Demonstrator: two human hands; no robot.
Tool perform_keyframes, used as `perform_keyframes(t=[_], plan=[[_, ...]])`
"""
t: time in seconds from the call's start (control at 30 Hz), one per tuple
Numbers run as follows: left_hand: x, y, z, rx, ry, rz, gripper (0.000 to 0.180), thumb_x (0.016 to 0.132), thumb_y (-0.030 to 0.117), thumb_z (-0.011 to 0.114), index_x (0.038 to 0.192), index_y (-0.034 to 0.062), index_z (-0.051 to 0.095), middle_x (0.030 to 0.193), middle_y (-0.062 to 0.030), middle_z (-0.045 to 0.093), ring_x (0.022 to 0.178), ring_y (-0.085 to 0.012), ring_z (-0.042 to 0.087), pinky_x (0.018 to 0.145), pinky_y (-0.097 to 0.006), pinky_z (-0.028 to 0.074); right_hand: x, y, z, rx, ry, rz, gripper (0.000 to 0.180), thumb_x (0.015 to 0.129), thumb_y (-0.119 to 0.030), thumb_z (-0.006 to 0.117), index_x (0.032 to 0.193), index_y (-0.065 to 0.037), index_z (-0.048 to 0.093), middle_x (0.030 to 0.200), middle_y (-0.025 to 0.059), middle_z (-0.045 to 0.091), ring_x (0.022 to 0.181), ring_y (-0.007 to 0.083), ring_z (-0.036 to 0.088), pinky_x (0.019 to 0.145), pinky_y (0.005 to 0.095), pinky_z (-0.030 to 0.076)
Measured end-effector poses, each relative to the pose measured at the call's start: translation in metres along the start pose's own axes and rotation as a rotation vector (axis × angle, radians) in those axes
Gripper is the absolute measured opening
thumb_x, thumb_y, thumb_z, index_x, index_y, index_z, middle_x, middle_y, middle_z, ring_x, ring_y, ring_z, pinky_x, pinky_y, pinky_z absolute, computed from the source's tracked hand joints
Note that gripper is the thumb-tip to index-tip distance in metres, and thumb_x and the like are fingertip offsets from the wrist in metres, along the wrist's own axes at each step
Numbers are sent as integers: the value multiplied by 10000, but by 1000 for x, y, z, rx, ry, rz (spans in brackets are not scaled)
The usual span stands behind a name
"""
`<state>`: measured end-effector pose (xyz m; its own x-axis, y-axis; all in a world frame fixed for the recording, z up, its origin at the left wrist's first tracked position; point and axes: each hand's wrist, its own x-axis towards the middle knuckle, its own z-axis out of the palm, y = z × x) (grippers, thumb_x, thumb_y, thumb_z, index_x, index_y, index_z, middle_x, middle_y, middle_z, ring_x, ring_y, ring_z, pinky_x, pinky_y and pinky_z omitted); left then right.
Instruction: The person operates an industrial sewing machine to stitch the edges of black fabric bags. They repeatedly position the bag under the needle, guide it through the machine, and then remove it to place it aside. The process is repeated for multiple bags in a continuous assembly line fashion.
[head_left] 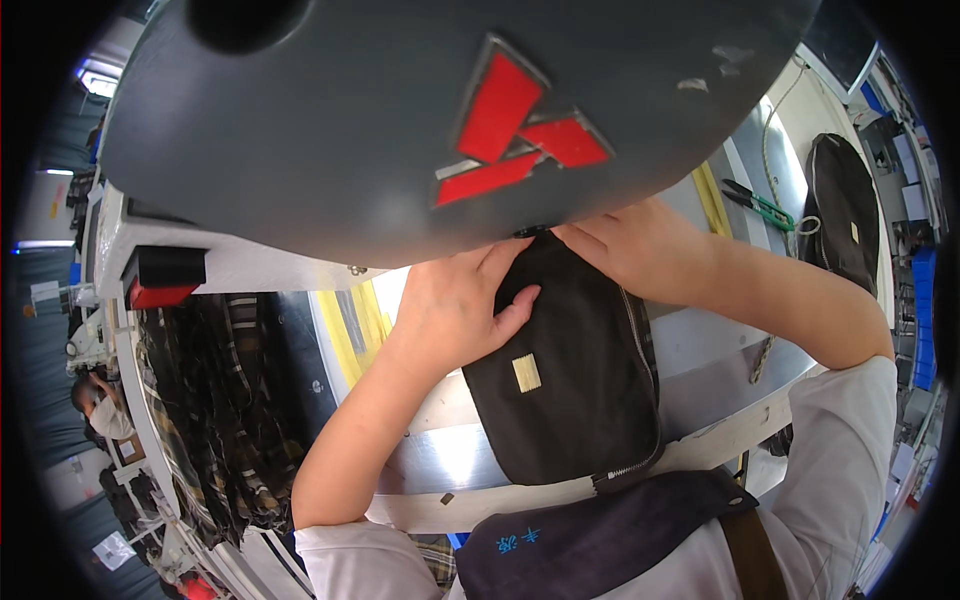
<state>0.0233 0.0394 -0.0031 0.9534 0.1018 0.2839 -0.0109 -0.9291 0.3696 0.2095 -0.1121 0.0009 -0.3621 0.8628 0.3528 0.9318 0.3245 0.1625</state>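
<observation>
A black fabric bag (pixel 570 410) with a zipper down its right side and a small pale yellow patch (pixel 527 373) lies on the metal worktop (pixel 450 450) before me. At its far end, my left hand (pixel 455 305) holds the left edge, thumb reaching over the cloth. Across from it, my right hand (pixel 645 250) has its fingers closed on the top right of the bag. The fingertips meet near a small dark piece (pixel 530 231) and are partly hidden beneath a large dark grey machine head (pixel 330 130) with a red emblem.
Green-handled thread snips (pixel 765 207) lie right of the machine, near a cord. Farther right rests another black bag (pixel 845 210). Dark plaid fabric (pixel 220 400) hangs in a heap at left, below a black-and-red box (pixel 165 275). Another person (pixel 107 412) sits far left.
</observation>
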Motion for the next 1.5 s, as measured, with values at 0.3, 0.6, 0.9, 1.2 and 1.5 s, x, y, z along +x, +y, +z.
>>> perform_keyframes(t=[0.3,0.6,0.9,1.2,1.5], plan=[[2,1,-2,-25,-20,-12,455,693,147,743,1126,37,659,1168,-91,653,1031,-303,641,896,-374,512,0,-1,-2,5,-11,8,345,785,-126,599,1078,57,613,1095,142,629,1075,242,602,894,332,523],[3,-10,6,73,47,-21,401,735,262,744,1066,49,668,1027,-128,634,943,-320,607,819,-416,491,2,8,8,101,-22,100,329,764,-123,605,1044,49,616,1031,113,629,1019,222,609,856,312,527],[2,-13,7,53,38,-25,383,757,277,735,1054,44,670,1032,-147,624,919,-338,607,795,-418,495,4,8,8,100,78,82,285,746,-125,607,985,31,620,958,84,613,957,200,611,805,308,538],[2,-13,8,42,81,-3,411,736,151,738,1134,76,669,1027,-113,688,900,-318,659,820,-369,511,6,9,6,96,39,85,284,744,-124,602,983,30,613,959,82,611,939,201,609,797,305,536],[0,-4,10,-39,102,21,401,713,138,744,1100,62,667,1124,-73,673,925,-275,663,819,-368,506,-4,1,0,7,-10,4,356,764,-121,593,1072,57,618,1113,138,627,1060,245,603,875,330,527]])
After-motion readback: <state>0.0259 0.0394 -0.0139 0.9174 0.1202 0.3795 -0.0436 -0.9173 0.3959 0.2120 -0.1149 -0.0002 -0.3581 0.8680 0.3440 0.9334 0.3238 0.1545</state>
